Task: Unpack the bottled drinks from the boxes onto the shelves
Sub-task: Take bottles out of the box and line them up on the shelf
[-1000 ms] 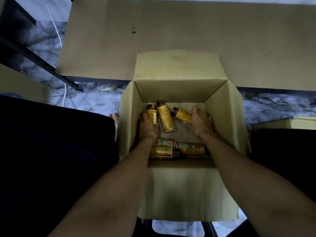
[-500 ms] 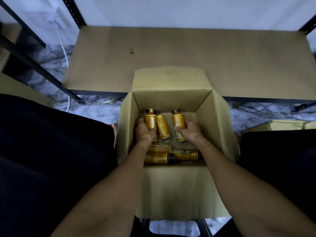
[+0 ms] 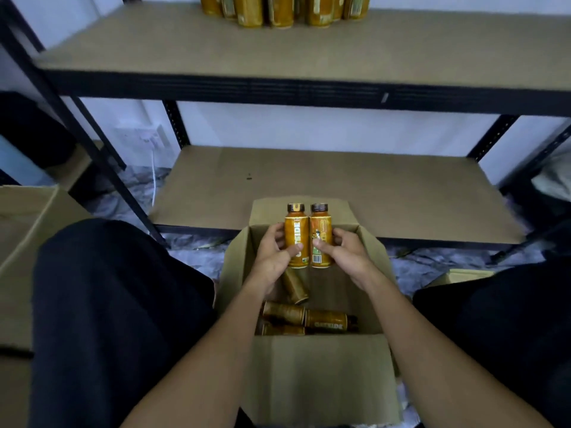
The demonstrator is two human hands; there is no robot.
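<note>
An open cardboard box (image 3: pixel 315 381) sits on the floor between my knees. My left hand (image 3: pixel 272 257) grips an upright orange bottle (image 3: pixel 296 239) with a dark cap, held above the box. My right hand (image 3: pixel 350 256) grips a second orange bottle (image 3: pixel 321 239), pressed side by side against the first. Another bottle (image 3: pixel 295 287) shows just under my left hand; I cannot tell if that hand holds it. Three more bottles (image 3: pixel 327 321) lie on their sides at the box's near end. The lower shelf (image 3: pixel 340 186) is bare board. The upper shelf (image 3: pixel 278 47) carries several standing bottles (image 3: pixel 284 9).
Black metal uprights (image 3: pixel 102 168) frame the shelving on the left and right. Another cardboard box (image 3: pixel 21 227) stands at my left, and a small one (image 3: pixel 457 276) at the right. My dark-trousered knees (image 3: pixel 108 304) flank the open box. A white cable (image 3: pixel 153 180) hangs by the wall.
Both hands closed on bottles lying in the box, stood them up and lifted them above its rim. My view tilted upward, bringing the upper shelf and its bottles into sight.
</note>
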